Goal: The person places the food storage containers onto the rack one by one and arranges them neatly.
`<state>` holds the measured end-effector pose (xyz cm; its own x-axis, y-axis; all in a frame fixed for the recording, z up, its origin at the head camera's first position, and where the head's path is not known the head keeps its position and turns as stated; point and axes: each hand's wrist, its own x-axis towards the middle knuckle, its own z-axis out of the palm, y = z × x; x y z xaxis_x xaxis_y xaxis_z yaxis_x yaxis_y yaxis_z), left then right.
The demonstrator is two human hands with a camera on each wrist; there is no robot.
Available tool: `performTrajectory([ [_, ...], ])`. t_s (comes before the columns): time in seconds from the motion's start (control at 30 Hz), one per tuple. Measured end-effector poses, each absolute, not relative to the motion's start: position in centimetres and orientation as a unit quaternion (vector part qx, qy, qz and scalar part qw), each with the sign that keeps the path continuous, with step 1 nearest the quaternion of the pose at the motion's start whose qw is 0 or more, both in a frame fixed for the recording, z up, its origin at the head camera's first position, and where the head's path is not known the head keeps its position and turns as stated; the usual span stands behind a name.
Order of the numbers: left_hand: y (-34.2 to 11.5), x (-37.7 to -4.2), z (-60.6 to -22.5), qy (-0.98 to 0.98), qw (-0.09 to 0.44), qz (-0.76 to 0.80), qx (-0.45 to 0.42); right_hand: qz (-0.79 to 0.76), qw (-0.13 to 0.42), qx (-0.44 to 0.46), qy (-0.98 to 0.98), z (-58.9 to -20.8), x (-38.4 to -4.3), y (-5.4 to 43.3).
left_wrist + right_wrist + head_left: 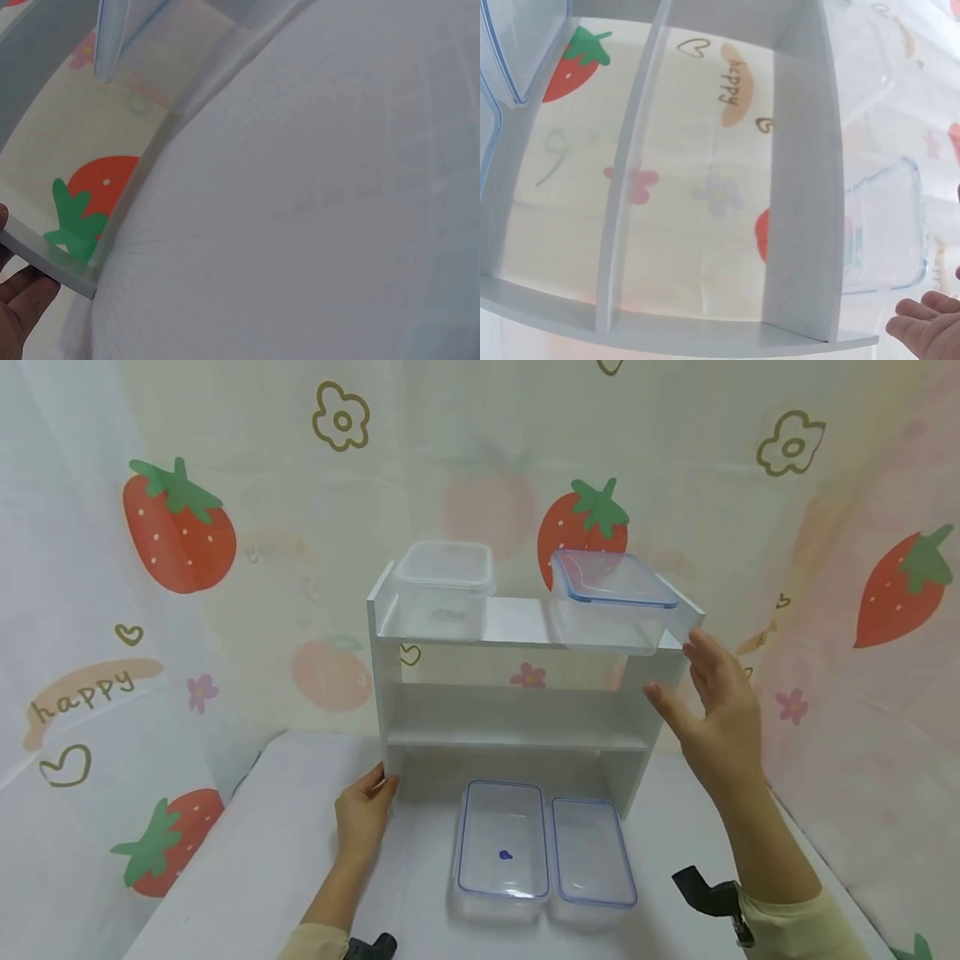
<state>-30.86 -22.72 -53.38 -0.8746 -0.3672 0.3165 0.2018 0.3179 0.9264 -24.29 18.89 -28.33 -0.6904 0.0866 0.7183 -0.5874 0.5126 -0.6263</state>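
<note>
My left hand (362, 817) grips the lower front edge of the left side panel of a white shelf unit (517, 717); the left wrist view shows thumb and fingers on either side of that panel (54, 264). On the right, my right hand (722, 727) is raised beside the top shelf, thumb and fingers spread, holding nothing. Nearest to it is a clear food container with a blue-rimmed lid (618, 583), which overhangs the top shelf's front edge slightly. A second clear food container with a whitish lid (446, 568) sits at the top shelf's left end.
Two more clear containers with blue-rimmed lids, a larger one (501, 827) and a narrower one (594, 852), stand side by side on the white-covered table (247, 868) before the lowest compartment. A strawberry-patterned curtain (285, 510) hangs behind and along both sides.
</note>
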Motion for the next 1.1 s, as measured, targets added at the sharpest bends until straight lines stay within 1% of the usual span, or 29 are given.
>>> performTrajectory([
  [0.47,-22.7,-30.8,-53.3,-0.774,0.239,-0.583,0.064,0.470,0.367,0.200,-0.777,-30.9,-22.4,19.1],
  [0.77,-22.7,-30.7,-53.2,-0.773,0.242,-0.584,0.057,0.462,0.367,0.203,-0.782,-33.2,-21.3,19.5],
  [1.1,-22.7,-30.9,-53.3,-0.770,0.243,-0.586,0.066,0.454,0.339,0.191,-0.801,-36.1,-20.4,19.8],
])
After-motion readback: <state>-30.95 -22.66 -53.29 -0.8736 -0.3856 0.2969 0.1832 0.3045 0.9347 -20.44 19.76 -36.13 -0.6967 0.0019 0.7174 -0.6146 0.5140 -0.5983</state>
